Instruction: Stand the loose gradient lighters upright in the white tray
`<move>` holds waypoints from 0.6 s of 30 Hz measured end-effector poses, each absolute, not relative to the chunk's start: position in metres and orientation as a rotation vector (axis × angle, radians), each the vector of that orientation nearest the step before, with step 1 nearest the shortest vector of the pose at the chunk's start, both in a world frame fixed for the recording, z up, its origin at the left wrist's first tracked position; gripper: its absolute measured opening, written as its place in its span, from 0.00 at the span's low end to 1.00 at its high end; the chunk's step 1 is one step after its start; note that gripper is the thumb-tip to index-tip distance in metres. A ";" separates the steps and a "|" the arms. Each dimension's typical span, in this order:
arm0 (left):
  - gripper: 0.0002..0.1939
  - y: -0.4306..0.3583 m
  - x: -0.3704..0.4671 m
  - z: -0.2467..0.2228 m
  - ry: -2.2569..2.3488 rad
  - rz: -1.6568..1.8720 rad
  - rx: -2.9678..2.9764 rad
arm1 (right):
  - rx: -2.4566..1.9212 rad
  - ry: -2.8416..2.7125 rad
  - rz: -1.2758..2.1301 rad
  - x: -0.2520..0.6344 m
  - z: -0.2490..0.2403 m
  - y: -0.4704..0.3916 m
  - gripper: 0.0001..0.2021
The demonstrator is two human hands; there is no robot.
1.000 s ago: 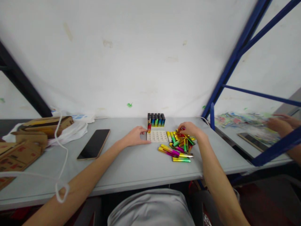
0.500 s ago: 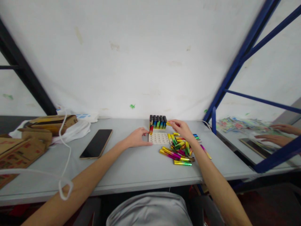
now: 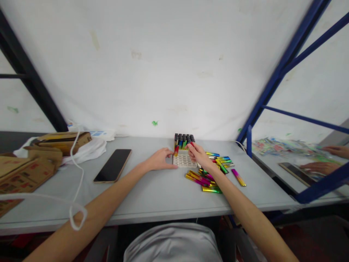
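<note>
My left hand (image 3: 161, 159) lies at the left side of a white tray (image 3: 185, 161) with rows of round holes, its thumb and forefinger gripping the tray's corners. One red and yellow lighter (image 3: 176, 150) stands upright in the far left corner, beside the forefinger. Over the tray's right half, my right hand (image 3: 196, 153) pinches a lighter (image 3: 192, 144) whose red end shows above the fingers; the rest is hidden. A block of upright lighters (image 3: 184, 139) with black tops stands behind the tray. Loose shiny lighters (image 3: 201, 178) are heaped to the right, partly under my right forearm.
A dark phone (image 3: 113, 165) lies left of my left hand. Further left are opened cardboard boxes (image 3: 27, 169), white cloth (image 3: 92, 151) and a hanging white cable (image 3: 79, 182). A blue metal frame (image 3: 249, 141) and a reflecting panel stand at the right.
My right hand has moved left from beside the block of lighters to above the tray, holding a lighter. My left hand keeps its place at the tray. The view has shifted slightly.
</note>
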State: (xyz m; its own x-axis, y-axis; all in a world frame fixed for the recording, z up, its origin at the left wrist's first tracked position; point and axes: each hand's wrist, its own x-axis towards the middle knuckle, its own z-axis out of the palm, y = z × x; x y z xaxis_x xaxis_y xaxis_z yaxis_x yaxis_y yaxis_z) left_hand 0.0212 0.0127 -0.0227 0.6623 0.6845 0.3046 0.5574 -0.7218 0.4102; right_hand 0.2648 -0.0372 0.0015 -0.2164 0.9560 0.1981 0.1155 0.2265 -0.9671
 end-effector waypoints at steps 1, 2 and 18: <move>0.37 0.013 0.021 -0.023 0.992 0.648 2.600 | -1.077 -1.551 1.092 0.263 0.001 -0.037 0.28; 0.37 0.013 0.021 -0.023 0.988 0.652 2.602 | -1.115 -1.557 1.038 0.263 0.000 -0.037 0.28; 0.33 0.012 0.021 -0.023 0.993 0.667 2.618 | -1.305 -1.727 0.465 0.258 -0.009 -0.037 0.20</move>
State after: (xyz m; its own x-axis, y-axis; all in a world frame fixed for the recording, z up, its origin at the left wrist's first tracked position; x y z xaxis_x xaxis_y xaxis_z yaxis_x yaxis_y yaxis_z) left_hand 0.0211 0.0120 -0.0227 0.6605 0.6771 0.3245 0.5564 -0.7316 0.3940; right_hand 0.2583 -0.0365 -0.0090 -0.0438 0.9037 0.4259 0.5675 0.3733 -0.7339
